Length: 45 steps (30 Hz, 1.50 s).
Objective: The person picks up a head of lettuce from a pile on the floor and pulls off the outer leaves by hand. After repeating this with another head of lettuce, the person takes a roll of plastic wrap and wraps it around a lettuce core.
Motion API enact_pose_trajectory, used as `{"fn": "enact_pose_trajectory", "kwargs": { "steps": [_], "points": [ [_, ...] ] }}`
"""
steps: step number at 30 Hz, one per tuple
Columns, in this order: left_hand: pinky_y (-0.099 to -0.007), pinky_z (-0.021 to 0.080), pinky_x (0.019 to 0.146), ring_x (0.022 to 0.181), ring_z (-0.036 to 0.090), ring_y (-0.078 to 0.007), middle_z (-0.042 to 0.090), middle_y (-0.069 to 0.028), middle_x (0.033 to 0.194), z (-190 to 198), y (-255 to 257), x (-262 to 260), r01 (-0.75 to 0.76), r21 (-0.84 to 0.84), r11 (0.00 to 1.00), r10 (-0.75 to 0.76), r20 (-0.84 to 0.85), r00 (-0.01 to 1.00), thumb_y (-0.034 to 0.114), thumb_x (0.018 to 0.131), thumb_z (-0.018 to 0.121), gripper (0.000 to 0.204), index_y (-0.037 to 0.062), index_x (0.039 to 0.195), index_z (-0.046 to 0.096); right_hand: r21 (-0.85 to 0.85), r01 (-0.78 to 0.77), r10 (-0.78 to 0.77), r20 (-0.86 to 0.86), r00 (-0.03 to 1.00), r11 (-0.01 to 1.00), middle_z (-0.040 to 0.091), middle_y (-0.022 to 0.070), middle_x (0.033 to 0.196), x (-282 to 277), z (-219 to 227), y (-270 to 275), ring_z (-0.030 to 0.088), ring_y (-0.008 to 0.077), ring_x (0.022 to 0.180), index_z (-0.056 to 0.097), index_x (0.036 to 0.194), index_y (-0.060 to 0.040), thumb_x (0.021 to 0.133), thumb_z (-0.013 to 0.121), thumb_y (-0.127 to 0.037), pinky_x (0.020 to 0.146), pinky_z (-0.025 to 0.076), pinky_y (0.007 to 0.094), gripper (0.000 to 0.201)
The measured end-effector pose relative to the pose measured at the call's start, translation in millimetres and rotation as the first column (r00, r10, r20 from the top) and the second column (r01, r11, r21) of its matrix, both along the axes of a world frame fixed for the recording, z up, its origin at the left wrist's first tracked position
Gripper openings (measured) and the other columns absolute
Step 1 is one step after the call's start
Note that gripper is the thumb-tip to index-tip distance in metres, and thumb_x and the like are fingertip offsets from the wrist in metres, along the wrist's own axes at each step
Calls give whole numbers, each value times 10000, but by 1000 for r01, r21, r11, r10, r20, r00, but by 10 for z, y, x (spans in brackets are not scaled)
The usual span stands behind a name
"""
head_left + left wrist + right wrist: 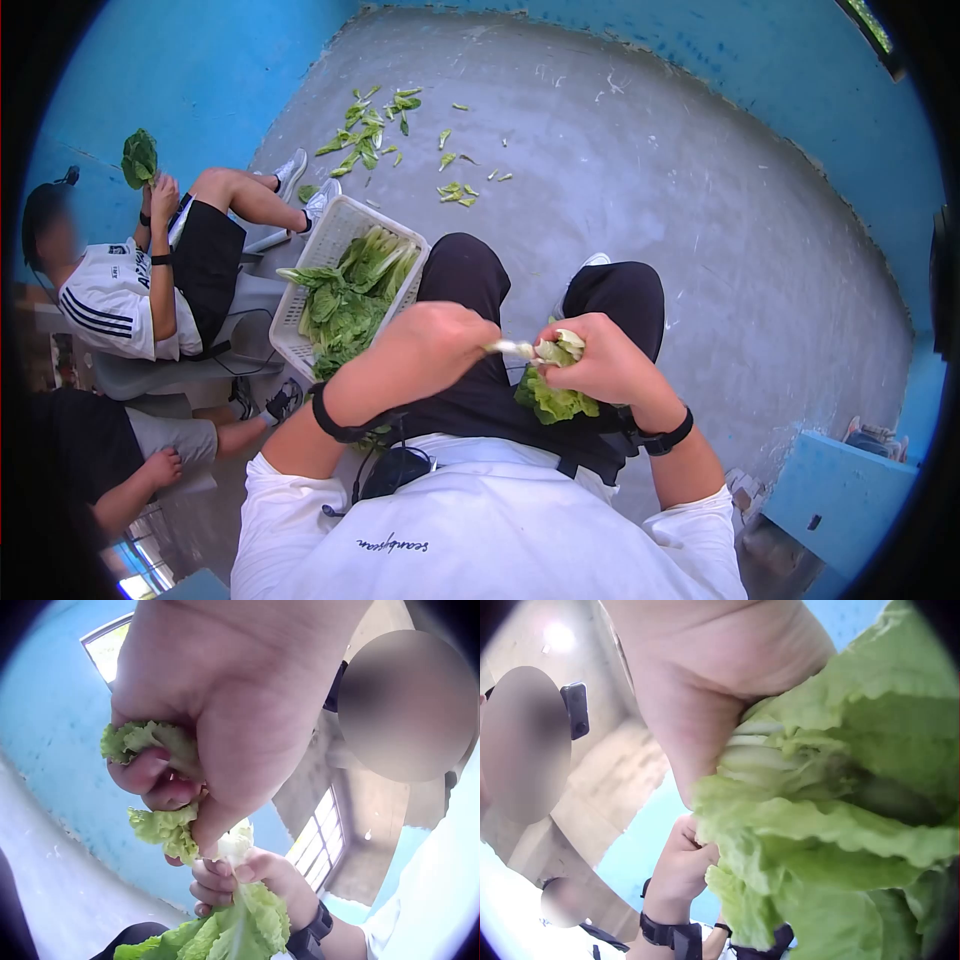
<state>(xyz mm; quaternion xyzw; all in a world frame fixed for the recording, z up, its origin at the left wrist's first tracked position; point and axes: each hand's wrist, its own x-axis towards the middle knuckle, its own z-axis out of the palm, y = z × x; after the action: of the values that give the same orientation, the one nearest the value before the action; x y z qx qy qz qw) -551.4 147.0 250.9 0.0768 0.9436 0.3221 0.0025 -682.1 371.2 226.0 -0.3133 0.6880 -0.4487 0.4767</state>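
My right hand (610, 362) grips a head of leafy green lettuce (560, 402) above my lap, its pale stem end toward my left hand (425, 345). In the right wrist view the broad lettuce leaves (810, 847) spread out from under the palm. My left hand's curled fingers hold torn lettuce leaves (165, 831), with a frilly edge poking out above and below the fingers. Between the two hands a whitish stalk (512, 347) shows, right at the left fingertips. Both hands are close together, knuckles nearly meeting in the left wrist view.
A white plastic crate (342, 210) of leafy greens (350, 300) stands by my left knee. Loose leaves (365, 135) and scraps lie on the grey floor (600, 130) ahead. At left a seated person (130, 290) holds a leafy bunch (140, 158); another person's leg (175, 440) is nearer.
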Motion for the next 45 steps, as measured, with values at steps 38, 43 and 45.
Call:
{"fn": "enact_pose_trajectory", "kwargs": {
  "steps": [38,43,45],
  "points": [
    [-319,478,778,762,578,-166,483,-37,839,-619,230,-171,-353,907,230,56,350,935,90,1029,398,185,43,1207,414,-223,506,-299,587,752,833,623,27,949,-67,-242,-15,695,171,950,595,976,-52,911,663,-28,829,550,318,97],
    [-341,576,810,862,693,-223,571,-87,990,-427,132,-201,-500,841,207,200,463,863,9,985,485,477,86,1425,318,-177,522,-341,579,740,834,618,31,967,-78,-286,-13,682,160,929,606,1006,-43,912,674,-52,811,549,316,117],
    [-318,586,827,934,696,-201,580,-92,1072,-451,99,-182,-509,836,206,225,466,856,-23,965,526,531,97,1450,345,-166,532,-355,577,735,831,622,28,970,-82,-305,-16,677,154,922,611,1019,-41,914,681,-64,806,548,314,128]
  ]
}}
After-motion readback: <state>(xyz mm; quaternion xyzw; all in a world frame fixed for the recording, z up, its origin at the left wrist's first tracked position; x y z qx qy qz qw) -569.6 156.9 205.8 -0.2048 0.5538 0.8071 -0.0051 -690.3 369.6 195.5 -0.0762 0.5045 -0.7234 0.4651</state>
